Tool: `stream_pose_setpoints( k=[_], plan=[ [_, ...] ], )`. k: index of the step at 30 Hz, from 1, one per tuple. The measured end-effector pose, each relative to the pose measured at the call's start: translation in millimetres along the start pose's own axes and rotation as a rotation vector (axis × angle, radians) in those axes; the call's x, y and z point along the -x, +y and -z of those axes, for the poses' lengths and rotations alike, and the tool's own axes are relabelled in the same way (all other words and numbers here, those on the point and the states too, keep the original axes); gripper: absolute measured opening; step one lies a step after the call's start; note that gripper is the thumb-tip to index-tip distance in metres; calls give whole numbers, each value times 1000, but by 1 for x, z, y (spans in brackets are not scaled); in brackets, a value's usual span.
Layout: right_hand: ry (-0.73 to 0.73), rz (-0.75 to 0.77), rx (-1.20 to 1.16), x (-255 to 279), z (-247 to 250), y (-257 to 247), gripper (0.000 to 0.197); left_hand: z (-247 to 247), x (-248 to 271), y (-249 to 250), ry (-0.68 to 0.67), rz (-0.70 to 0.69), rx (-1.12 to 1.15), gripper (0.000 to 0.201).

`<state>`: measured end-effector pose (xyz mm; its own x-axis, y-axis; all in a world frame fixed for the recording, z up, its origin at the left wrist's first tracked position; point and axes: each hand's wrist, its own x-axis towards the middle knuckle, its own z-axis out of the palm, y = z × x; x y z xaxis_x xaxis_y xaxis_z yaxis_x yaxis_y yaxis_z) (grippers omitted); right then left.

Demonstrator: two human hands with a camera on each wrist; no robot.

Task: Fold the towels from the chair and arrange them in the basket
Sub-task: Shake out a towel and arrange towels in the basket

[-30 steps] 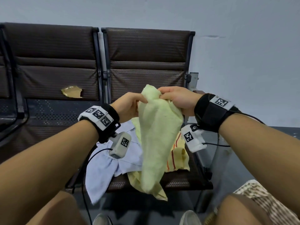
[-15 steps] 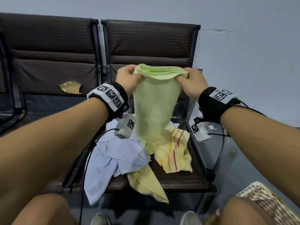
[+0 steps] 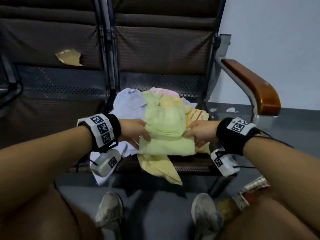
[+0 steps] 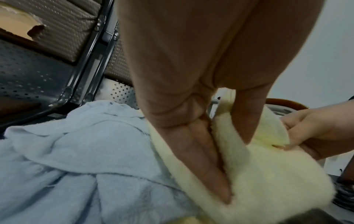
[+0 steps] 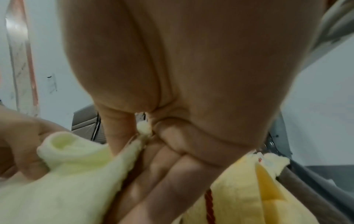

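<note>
A light green towel (image 3: 166,129) lies folded over on the towel pile on the brown chair seat (image 3: 194,167). My left hand (image 3: 142,137) pinches its left edge, thumb on top and fingers beneath, as the left wrist view shows on the green towel (image 4: 258,174). My right hand (image 3: 190,137) pinches the right edge of the green towel (image 5: 67,174) the same way. Under it lie a light blue towel (image 3: 128,104), a yellow striped towel (image 3: 197,115), a pink towel (image 3: 162,90) and a yellow towel (image 3: 161,168) hanging off the seat front.
A woven basket (image 3: 256,186) stands on the floor at lower right, partly hidden by my right arm. The chair's wooden armrest (image 3: 251,85) juts out on the right. A second seat with a torn backrest (image 3: 69,57) is on the left. My shoes (image 3: 110,210) are on the floor below.
Both hands have come down from chest height, where the green towel hung open between them, to the pile on the seat. The towel now lies doubled over there.
</note>
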<state>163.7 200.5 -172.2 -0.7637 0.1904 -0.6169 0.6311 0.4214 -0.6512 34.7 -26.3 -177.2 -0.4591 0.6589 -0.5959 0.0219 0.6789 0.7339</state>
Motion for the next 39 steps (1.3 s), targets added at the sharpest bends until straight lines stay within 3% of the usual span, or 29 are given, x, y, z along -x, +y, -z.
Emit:
stream_pose_setpoints(
  k=[3, 6, 9, 11, 16, 18, 21, 24, 26, 27, 29, 30, 32, 35, 39],
  plan=[
    [-71, -38, -2, -5, -1, 5, 26, 1, -10, -3, -13, 48, -1, 29],
    [52, -20, -148, -20, 8, 1, 22, 10, -25, 3, 55, 53, 8, 25],
    [185, 21, -252, -39, 15, -7, 3, 17, -49, 5, 228, 32, 82, 16],
    [245, 41, -278, -51, 18, -11, 18, 20, -66, 3, 364, 9, 170, 17],
    [476, 148, -157, -82, 16, -13, 20, 22, -96, -2, 502, -53, 195, 27],
    [480, 162, -122, -90, 14, -14, 34, 23, -101, -1, 556, -42, 76, 18],
    [546, 269, 224, -84, 8, -11, 45, 22, -102, -6, 640, -11, -214, 38],
    [454, 496, 407, -68, -6, -2, 21, 8, -89, -12, 621, -192, -269, 17],
    [295, 486, 502, -62, -15, 7, 29, -1, -79, -19, 573, -292, -318, 15],
    [238, 449, 610, -62, -18, 13, 42, -4, -73, -23, 513, -310, -356, 21],
    [198, 377, 788, -63, -20, 25, 64, -11, -65, -34, 349, -287, -485, 53],
    [200, 360, 812, -63, -21, 30, 66, -14, -63, -39, 288, -260, -548, 67],
    [227, 372, 811, -63, -18, 33, 55, -17, -63, -47, 273, -256, -595, 75],
    [272, 430, 735, -60, -14, 26, 25, -16, -62, -48, 353, -304, -533, 56],
    [302, 484, 588, -52, -7, 22, 17, -3, -57, -45, 443, -350, -512, 21]
  ],
)
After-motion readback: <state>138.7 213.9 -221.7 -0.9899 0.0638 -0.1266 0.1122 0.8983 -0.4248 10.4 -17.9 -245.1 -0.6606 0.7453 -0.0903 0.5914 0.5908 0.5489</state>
